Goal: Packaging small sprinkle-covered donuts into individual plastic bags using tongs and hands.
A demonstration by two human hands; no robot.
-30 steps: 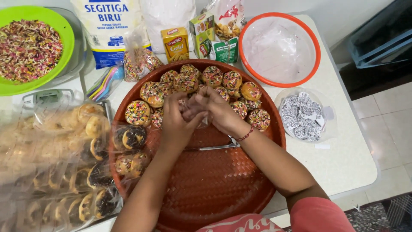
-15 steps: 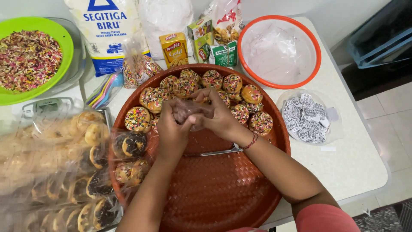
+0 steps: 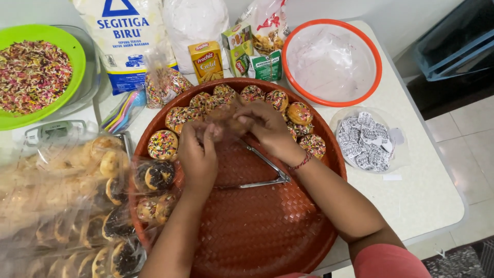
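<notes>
Brown doughnut (image 3: 226, 121) — pinched between left hand (image 3: 198, 157) and right hand (image 3: 267, 128).

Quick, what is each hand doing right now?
Left hand: fingers curled on a small blurred doughnut.
Right hand: fingers closed on the same doughnut.

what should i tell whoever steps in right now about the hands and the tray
Left hand and right hand meet over the back of the round brown tray, fingers closed together around a small brownish piece that is blurred between them.
Sprinkle-topped doughnuts line the tray's far rim in an arc; metal tongs lie on the tray below the hands, untouched.
Bagged doughnuts are stacked to the left, overlapping the tray's edge.
A green bowl of sprinkles sits far left.
The near half of the tray holds nothing.
</notes>
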